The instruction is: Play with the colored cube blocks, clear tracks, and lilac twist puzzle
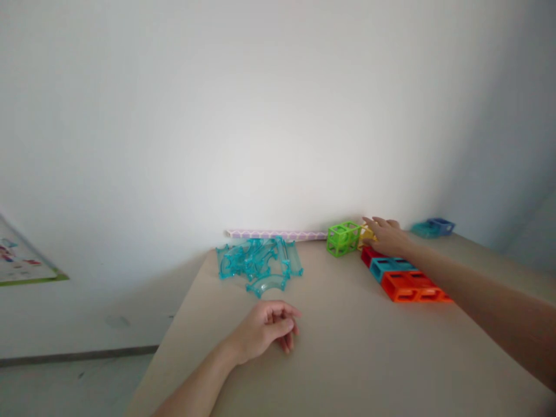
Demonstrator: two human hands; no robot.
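My right hand reaches far across the beige table and its fingers lie on a yellow block beside a green open-frame cube. Whether the fingers grip the yellow block is unclear. A row of flat frame blocks runs toward me under my forearm: red, blue and orange. My left hand rests on the table with fingers loosely curled, holding nothing, just in front of a pile of several clear teal curved track pieces.
A long purple patterned strip lies along the wall behind the teal pile. Blue and teal frame blocks sit at the far right by the wall. A printed sheet shows at the left edge. The table's left edge drops to the floor.
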